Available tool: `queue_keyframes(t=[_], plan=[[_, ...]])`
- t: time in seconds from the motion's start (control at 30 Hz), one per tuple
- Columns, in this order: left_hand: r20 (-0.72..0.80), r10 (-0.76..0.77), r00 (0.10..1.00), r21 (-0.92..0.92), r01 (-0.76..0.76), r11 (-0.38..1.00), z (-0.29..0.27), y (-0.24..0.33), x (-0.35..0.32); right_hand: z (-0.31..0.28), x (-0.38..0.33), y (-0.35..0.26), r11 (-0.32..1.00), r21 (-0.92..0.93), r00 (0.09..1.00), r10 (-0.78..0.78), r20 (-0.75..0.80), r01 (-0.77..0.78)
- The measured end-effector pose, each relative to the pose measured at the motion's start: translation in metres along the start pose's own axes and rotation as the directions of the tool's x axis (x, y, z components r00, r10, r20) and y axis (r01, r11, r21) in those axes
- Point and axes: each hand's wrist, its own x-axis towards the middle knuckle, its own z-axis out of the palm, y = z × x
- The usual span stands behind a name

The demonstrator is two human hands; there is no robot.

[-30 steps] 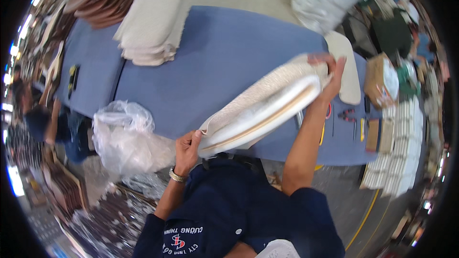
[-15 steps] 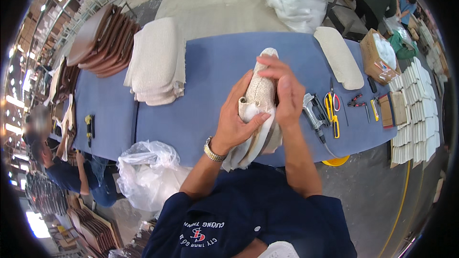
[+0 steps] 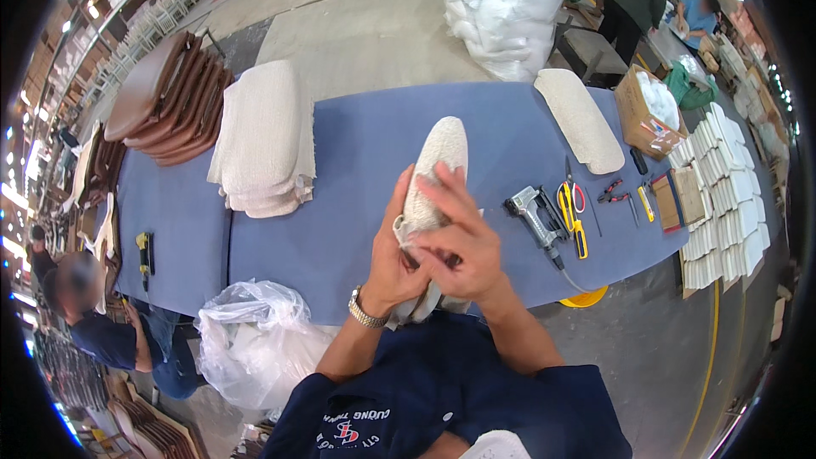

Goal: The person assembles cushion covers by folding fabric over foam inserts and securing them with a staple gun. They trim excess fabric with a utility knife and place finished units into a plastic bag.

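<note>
I hold a long cream fabric-covered pad [image 3: 440, 157] upright on its edge over the blue table [image 3: 340, 221], near the front edge. My left hand [image 3: 393, 265], with a wristwatch, grips its lower part from the left. My right hand [image 3: 459, 238] lies over the front of the pad's lower end, fingers spread across the loose fabric there. The pad's bottom end is hidden behind both hands.
A staple gun [image 3: 534, 211], yellow-handled scissors [image 3: 571, 214] and pliers [image 3: 614, 193] lie to the right. A second cream pad [image 3: 580, 119] and a cardboard box [image 3: 650, 110] sit at the far right. Stacked cream cloths [image 3: 263, 140], brown boards [image 3: 170, 102], a plastic bag [image 3: 255, 344]; other people stand nearby.
The pad has swung from lying slantwise across my hands to standing upright on end. My right hand came down from its far tip to the near end beside my left hand.
</note>
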Motion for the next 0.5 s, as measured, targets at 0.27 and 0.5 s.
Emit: queue_keyframes(t=[0.27,0.5], plan=[[-0.178,-0.227,0.958,0.131,0.251,0.959,-0.04,-0.015,-0.027,0.022,0.002,-0.015,0.976,0.204,0.984,0.044,0.171,-0.079],[-0.452,-0.383,0.805,-0.051,0.406,0.912,-0.105,-0.033,-0.03,-0.041,-0.018,-0.061,0.864,0.357,0.933,0.309,0.183,-0.356]])
